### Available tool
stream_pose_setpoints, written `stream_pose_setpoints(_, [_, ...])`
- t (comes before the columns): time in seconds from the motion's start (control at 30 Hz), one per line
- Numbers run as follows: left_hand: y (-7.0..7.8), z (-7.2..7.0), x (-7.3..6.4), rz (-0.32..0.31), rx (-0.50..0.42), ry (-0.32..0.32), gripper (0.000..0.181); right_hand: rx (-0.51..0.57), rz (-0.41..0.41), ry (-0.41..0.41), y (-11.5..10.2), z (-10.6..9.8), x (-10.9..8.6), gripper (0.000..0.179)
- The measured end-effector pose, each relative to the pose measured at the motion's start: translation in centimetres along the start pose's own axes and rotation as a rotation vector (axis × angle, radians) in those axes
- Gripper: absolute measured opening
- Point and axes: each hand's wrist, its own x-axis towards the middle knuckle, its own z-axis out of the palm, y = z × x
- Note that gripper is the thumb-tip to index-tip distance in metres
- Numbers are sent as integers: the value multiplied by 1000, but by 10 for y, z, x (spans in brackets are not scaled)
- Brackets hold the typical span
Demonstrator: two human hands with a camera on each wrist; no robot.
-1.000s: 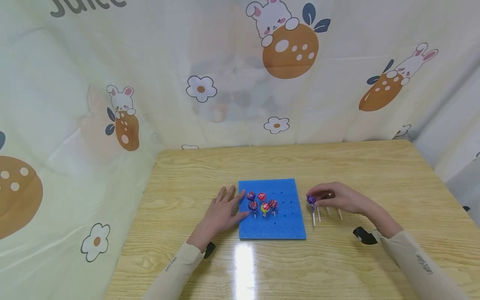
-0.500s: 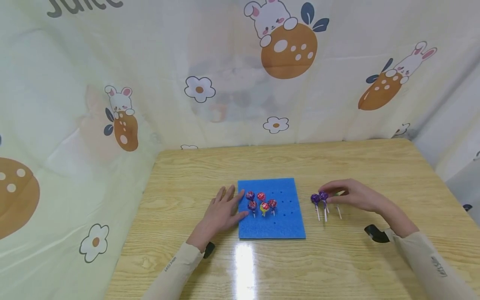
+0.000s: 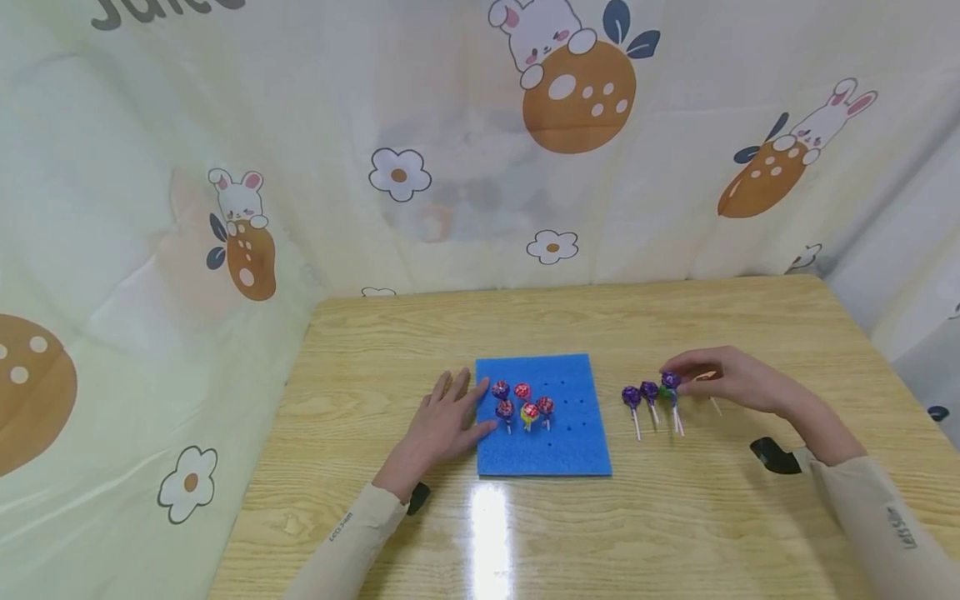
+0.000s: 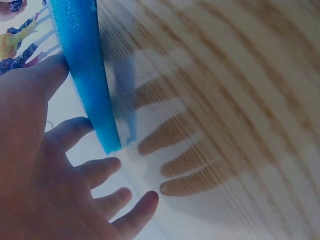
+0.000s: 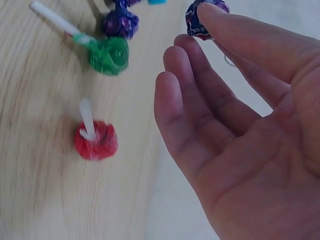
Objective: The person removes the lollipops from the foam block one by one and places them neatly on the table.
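Observation:
My right hand (image 3: 738, 379) pinches a purple-wrapped lollipop (image 3: 670, 380) between thumb and fingertips, its white stick pointing down; the thumb lies over the wrapped head in the right wrist view. Beneath it is a green lollipop (image 5: 109, 55), partly covered in the head view. Beside these, two more purple lollipops (image 3: 632, 396) lie on the table, and a red lollipop (image 5: 96, 141) is under the hand. My left hand (image 3: 444, 421), fingers spread, touches the left edge of a blue foam board (image 3: 517, 458). Several lollipops (image 3: 530, 413) stand in the board, sticks down.
Small holes (image 3: 581, 402) dot the right part of the board. The wooden table (image 3: 390, 325) extends around it, with a printed curtain (image 3: 465, 208) behind and at the left. A bright reflection lies on the table in front of the board.
My right hand has moved right and slightly away from me with the purple lollipop, passing the other lollipops and uncovering two purple ones. The left hand has stayed at the board.

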Motion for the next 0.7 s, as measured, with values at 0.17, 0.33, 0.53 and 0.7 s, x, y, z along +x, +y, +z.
stream_pose_setpoints(0.17, [0,0,0,-3,-2,-2,74,-17,34,-1,6,-6,-6,32])
stream_pose_setpoints(0.33, [-1,2,1,-5,3,-5,75,-21,62,-19,11,-14,-11,32])
stream_pose_setpoints(0.53, [0,1,0,1,-7,6,74,-44,89,-47,19,-25,-17,33])
stream_pose_setpoints(0.7, [0,1,1,-6,-2,-6,74,-56,124,-101,25,-33,-19,34])
